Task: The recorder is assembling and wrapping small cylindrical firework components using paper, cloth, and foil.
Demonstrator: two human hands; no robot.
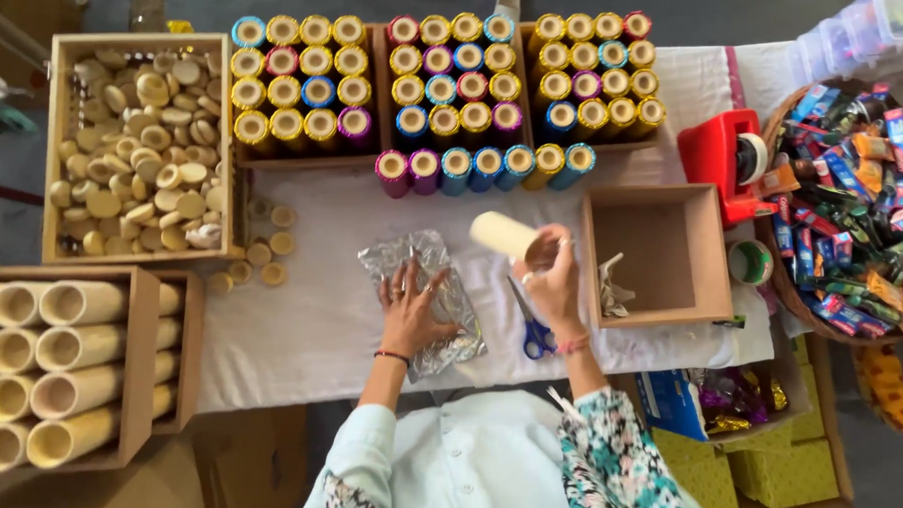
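Observation:
My left hand (410,311) lies flat, fingers spread, on a crinkled sheet of silver foil (428,295) spread on the white tablecloth (304,319). My right hand (550,276) grips one end of a plain cream cardboard tube (504,235), held tilted above the cloth just right of the foil. Blue-handled scissors (532,326) lie on the cloth under my right wrist.
Boxes of foil-wrapped coloured tubes (443,79) line the back. A wooden box of round caps (138,145) stands at left, boxes of bare tubes (55,368) nearer. An empty wooden box (662,257), a red tape dispenser (728,159) and a basket of wrapped sweets (850,210) sit at right.

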